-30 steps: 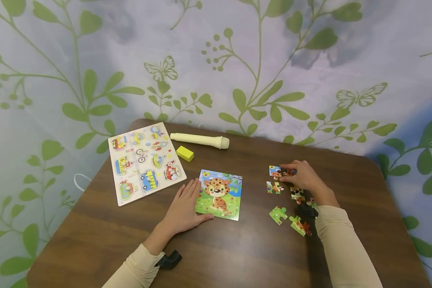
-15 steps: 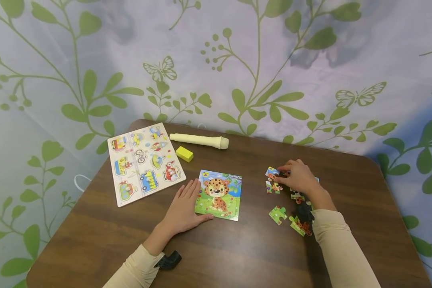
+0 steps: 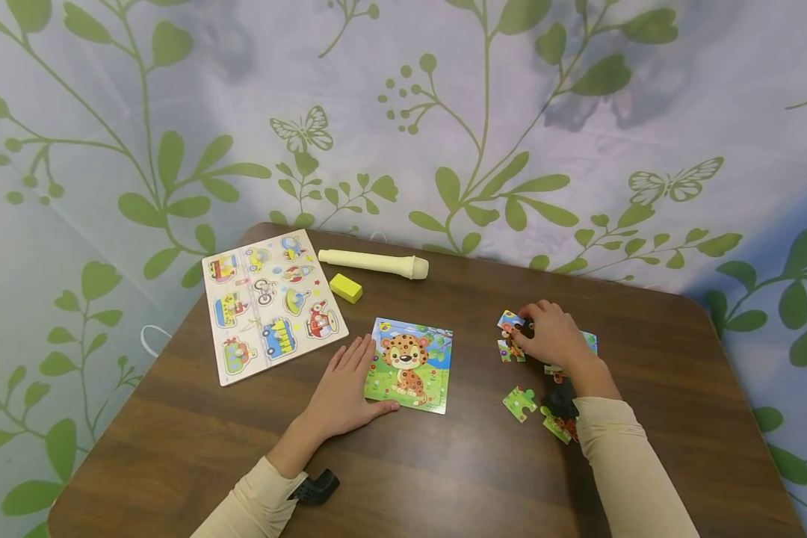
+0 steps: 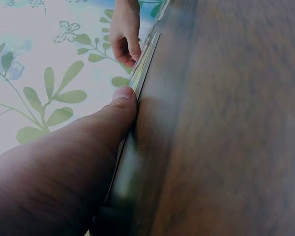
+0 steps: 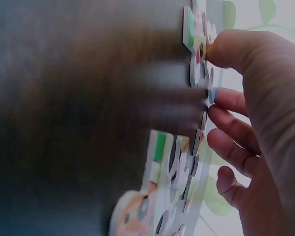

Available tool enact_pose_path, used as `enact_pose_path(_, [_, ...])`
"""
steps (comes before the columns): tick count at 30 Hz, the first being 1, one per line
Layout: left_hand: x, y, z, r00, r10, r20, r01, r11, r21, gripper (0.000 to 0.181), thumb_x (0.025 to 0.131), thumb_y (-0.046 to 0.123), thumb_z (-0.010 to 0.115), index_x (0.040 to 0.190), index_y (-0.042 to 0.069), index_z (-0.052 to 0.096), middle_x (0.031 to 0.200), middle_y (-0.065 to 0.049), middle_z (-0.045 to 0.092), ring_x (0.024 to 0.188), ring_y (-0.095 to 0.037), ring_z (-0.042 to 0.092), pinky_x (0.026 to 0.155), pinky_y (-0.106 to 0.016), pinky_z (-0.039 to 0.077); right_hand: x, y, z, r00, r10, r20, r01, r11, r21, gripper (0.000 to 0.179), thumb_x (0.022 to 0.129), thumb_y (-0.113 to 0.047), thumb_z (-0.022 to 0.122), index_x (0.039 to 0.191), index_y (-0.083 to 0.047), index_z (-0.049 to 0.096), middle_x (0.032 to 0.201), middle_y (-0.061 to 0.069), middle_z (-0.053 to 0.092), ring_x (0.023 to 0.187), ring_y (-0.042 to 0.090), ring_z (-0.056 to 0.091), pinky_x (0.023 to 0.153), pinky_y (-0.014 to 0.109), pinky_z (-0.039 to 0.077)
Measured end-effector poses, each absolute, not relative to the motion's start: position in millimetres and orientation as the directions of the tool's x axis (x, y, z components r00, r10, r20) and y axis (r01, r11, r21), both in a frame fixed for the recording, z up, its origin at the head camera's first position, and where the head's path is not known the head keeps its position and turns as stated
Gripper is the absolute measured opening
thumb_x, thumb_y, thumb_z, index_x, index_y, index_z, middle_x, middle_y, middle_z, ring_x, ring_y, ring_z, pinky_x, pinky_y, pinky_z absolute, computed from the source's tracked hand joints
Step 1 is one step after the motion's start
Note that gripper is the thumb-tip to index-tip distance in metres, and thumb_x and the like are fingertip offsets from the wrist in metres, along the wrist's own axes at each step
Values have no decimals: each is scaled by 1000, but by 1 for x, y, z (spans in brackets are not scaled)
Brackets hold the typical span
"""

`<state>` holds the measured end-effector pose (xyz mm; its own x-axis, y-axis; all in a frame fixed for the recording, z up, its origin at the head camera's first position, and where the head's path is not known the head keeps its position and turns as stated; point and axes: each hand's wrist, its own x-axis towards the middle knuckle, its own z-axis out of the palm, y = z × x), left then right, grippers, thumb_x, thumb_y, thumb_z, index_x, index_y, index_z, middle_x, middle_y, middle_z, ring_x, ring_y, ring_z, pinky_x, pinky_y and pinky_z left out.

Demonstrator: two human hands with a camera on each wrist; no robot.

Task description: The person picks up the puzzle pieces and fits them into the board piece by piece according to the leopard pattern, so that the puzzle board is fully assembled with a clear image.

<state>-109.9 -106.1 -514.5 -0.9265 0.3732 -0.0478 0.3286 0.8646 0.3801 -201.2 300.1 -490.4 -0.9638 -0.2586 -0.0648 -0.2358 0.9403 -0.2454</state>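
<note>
Leopard board (image 3: pixel 413 366) touches unclenched left grip (image 3: pixel 341 387); right grip (image 3: pixel 557 338) touches puzzle pieces (image 3: pixel 509 320), grasp unclear

In the head view, the brown wood-grain table (image 3: pixel 403 463) is seen from above, forward and down; in both wrist views, low, close and sidelong. Flat multicoloured jigsaw pieces (image 3: pixel 519 404) are shared by head and right-wrist views.

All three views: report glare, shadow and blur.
Head: soft glare on the table, shadow beside the right sleeve; left wrist: wall washed out, wood grain blurred; right wrist: table smeared out of focus, pieces clearer.
</note>
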Motion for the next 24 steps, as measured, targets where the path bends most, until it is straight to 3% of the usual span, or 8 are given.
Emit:
enact_pose_path(10, [-111, -106, -514, -926, 374, -42, 330, 861, 387, 117, 80, 75, 68, 163, 5, 23, 170, -13, 24, 159, -31, 20, 128, -54, 18, -202, 295, -491, -970, -225, -88, -187, 930, -315, 48, 98, -37, 63, 132, -3, 55, 122, 19, 64, 110, 39, 63, 93, 59, 51])
enact_pose_path(20, [-111, -106, -515, -926, 374, -49, 327, 862, 387, 118, 81, 76, 68, 163, 6, 21, 170, -13, 23, 159, -31, 20, 127, -54, 19, -201, 292, -488, -945, -318, -74, -293, 926, -237, 52, 100, -32, 63, 140, 1, 58, 131, 27, 60, 115, 45, 62, 96, 60, 52])
enact_pose_path(24, [-111, -106, -514, -927, 373, -44, 329, 863, 384, 117, 81, 75, 68, 163, 6, 23, 170, -13, 24, 159, -31, 21, 127, -54, 20, -200, 292, -487, -942, -328, -67, -302, 918, -257, 54, 100, -31, 65, 141, 2, 57, 132, 28, 58, 110, 43, 64, 93, 59, 53])
